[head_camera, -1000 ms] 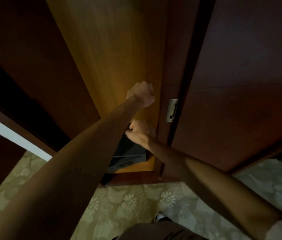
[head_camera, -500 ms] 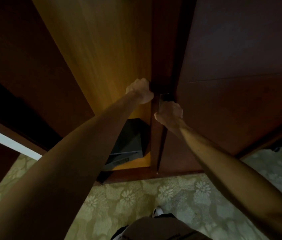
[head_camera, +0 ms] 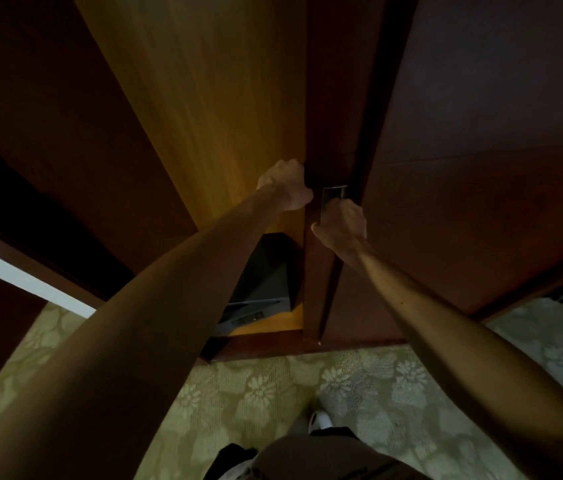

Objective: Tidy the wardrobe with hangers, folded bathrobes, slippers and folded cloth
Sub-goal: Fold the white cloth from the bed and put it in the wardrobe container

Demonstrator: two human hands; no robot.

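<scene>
I face a dark wooden wardrobe whose sliding door [head_camera: 335,116] stands partly open. My left hand [head_camera: 285,187] is closed on the door's left edge. Just to its right, my right hand [head_camera: 340,225] grips the metal recessed handle [head_camera: 333,195] on the door's face. The lit, honey-coloured inside wall [head_camera: 211,109] of the wardrobe shows through the gap. No hangers, bathrobes, slippers or cloth are visible.
A black safe [head_camera: 261,285] sits on the wardrobe floor in the gap. A second dark door panel [head_camera: 481,150] fills the right side. Patterned green carpet [head_camera: 359,386] lies below, with my shoe [head_camera: 320,419] near the bottom. A white strip [head_camera: 13,275] crosses the left.
My right hand rose from low inside the gap onto the metal handle. The door slid left and the gap into the wardrobe narrowed. My left hand stayed on the door edge.
</scene>
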